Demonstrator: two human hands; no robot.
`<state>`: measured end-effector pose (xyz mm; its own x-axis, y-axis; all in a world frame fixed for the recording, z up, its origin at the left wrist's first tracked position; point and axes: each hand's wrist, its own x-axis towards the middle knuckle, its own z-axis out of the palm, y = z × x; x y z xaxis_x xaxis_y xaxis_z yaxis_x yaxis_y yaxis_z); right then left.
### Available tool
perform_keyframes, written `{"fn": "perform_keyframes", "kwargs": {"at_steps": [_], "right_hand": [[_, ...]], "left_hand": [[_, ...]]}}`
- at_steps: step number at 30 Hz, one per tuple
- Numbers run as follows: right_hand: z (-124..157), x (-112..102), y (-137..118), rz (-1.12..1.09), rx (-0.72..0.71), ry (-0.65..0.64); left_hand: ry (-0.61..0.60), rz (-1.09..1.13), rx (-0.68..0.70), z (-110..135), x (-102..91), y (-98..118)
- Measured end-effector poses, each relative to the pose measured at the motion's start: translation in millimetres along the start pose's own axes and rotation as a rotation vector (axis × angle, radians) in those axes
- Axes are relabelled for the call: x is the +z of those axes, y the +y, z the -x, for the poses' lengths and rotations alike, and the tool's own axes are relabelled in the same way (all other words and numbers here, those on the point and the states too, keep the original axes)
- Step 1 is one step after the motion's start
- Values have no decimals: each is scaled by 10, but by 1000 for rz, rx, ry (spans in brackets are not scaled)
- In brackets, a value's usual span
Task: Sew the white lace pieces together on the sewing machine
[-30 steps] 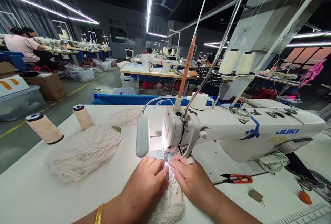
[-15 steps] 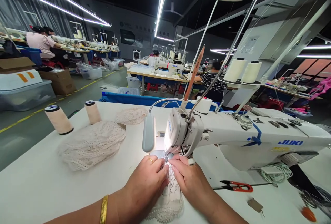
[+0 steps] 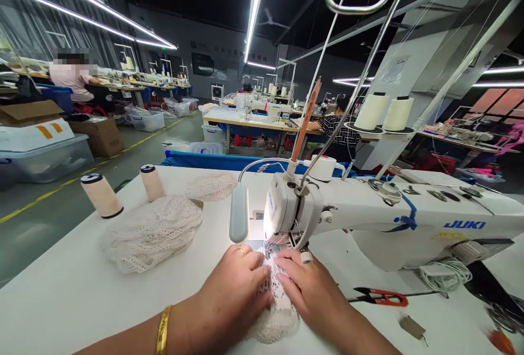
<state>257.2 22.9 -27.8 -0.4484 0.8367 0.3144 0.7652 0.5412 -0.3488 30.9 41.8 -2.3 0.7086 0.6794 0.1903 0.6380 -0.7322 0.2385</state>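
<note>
Drew right grip [image 3: 316, 288] slightly back since earlier frame, spread on one cream openwork lace strip [image 3: 281, 308] under one white sewing-machine head [image 3: 279, 205]. Clamping lace in left grip [image 3: 227, 296]. Counted two peach thread cones [image 3: 102, 196].

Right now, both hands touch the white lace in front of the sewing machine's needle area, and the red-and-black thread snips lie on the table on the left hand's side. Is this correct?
Not quite: the head view shows the red-and-black thread snips on the right hand's side. The rest stands: that hand and the left hand touch the white lace.
</note>
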Motion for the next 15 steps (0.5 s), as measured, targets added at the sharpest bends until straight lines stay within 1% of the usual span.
{"fn": "perform_keyframes", "kwargs": {"at_steps": [2,4,6,7,9,12,13,15], "right_hand": [[63,-117,-31,-62,-57,-95],[98,-207,-53,-113,-103,-190],[96,-231,-51,-116,-155,-241],[85,-217,-43,-104,-181,-239],[58,-158,-18,-94,-208,-183],[27,-74,7,-159,-153,-44],[19,-60,7,-196,-117,2],[-1,-46,-1,-267,-41,84]], "left_hand": [[-115,39,-26,45,-151,67],[-183,35,-17,77,-213,115],[-191,3,22,86,-168,120],[-168,-5,40,81,-116,105],[-70,42,53,59,1,56],[110,277,17,5,106,-20],[145,359,-4,-17,111,-36],[163,471,-63,-64,87,-50]]}}
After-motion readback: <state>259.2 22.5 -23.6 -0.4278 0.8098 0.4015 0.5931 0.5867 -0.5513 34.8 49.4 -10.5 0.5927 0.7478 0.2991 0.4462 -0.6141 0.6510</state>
